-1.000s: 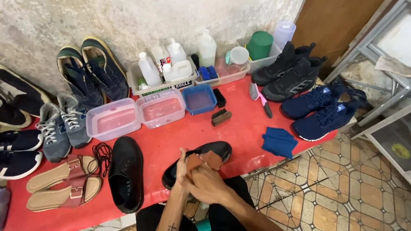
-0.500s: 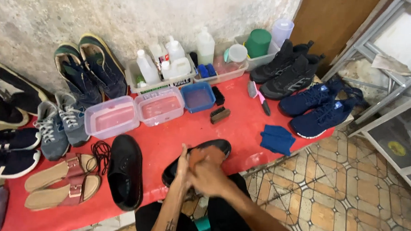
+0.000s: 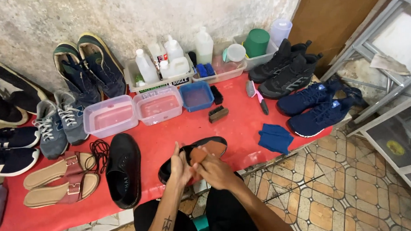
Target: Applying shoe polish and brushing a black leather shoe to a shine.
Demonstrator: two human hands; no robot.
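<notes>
A black leather shoe (image 3: 212, 144) lies on its side at the near edge of the red mat (image 3: 241, 130), its tan lining showing. My left hand (image 3: 178, 167) grips the shoe's near end, fingers pointing up. My right hand (image 3: 218, 171) is closed around a small brown pad (image 3: 197, 155) pressed at the shoe's opening. The two hands touch each other. The matching black shoe (image 3: 124, 169) stands upright to the left, with loose black laces (image 3: 97, 149) beside it.
On the mat: two clear tubs of water (image 3: 112, 117) (image 3: 158, 105), a blue tub (image 3: 196, 96), a dark brush (image 3: 218, 113), a folded blue cloth (image 3: 275, 137), trays of white bottles (image 3: 159, 68). Blue sneakers (image 3: 315, 108), black boots (image 3: 284, 70), tan sandals (image 3: 59, 181) and grey sneakers (image 3: 59, 122) surround them. Tiled floor and a metal rack (image 3: 388, 90) at right.
My right hand has slid a little along the shoe's opening with the brown pad. The left hand keeps its hold, and the shoe stays in place.
</notes>
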